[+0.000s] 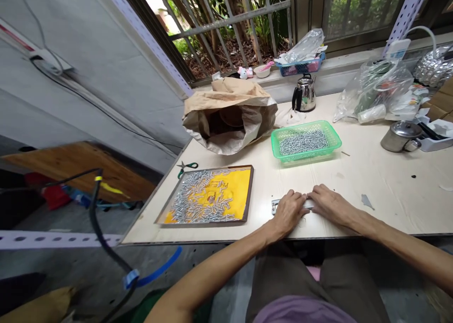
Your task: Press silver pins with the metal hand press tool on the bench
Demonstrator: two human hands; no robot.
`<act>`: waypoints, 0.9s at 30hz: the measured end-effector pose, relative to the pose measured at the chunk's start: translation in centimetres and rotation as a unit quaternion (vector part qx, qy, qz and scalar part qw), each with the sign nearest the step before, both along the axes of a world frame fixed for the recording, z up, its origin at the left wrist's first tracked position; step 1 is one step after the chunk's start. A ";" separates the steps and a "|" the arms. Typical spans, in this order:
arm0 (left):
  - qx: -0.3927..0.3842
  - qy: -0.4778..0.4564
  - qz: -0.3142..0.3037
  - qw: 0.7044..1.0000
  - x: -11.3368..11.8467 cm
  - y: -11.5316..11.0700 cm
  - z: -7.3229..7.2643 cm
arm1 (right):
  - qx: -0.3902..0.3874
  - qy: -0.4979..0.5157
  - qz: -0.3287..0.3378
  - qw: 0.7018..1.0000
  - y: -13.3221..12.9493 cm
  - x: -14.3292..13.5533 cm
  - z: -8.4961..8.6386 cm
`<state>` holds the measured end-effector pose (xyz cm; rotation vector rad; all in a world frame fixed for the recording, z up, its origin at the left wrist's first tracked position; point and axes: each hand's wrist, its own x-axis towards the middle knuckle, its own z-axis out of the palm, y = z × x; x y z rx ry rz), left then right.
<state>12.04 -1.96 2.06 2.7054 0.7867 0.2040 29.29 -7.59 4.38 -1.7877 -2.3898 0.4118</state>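
Observation:
My left hand [290, 212] is closed over a flat, silvery metal strip [274, 207] lying near the front edge of the table. The strip's left end, with what looks like a slot or hole, sticks out past that hand. On the other side, my right hand [329, 204] has its fingers bent and pressed together at the strip's right part. Both hands nearly meet, so most of the strip is hidden, and any small part between the fingertips cannot be made out. To the left, a shallow tray [251, 191] with a yellow printed bottom holds many small silvery metal pins or screws [191, 200].
Behind my hands stands a green plastic basket [275, 149] of similar metal pieces. Scissors [187, 166] lie behind the tray, near an open brown paper bag [226, 101]. A kettle [306, 94], a metal cup [398, 136] and plastic bags [375, 87] stand farther back.

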 end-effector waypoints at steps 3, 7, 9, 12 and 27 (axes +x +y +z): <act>0.040 -0.049 0.013 0.998 -0.4 -1.7 -1.0 | -0.021 0.009 0.025 0.999 0.9 1.4 0.2; 0.040 -0.096 -0.001 0.995 -0.8 -4.7 -2.1 | -0.028 -0.005 0.050 0.998 2.6 2.4 0.2; 0.019 -0.103 -0.005 0.994 -0.8 -5.6 -2.2 | -0.009 -0.032 0.027 0.999 3.5 2.2 0.5; -0.012 -0.111 -0.004 0.994 -0.8 -5.9 -2.0 | 0.013 -0.082 -0.017 0.996 4.6 1.0 1.2; 0.045 -0.053 0.109 0.992 -9.0 -3.8 0.1 | 0.079 -0.027 0.295 0.952 5.6 -8.3 -0.8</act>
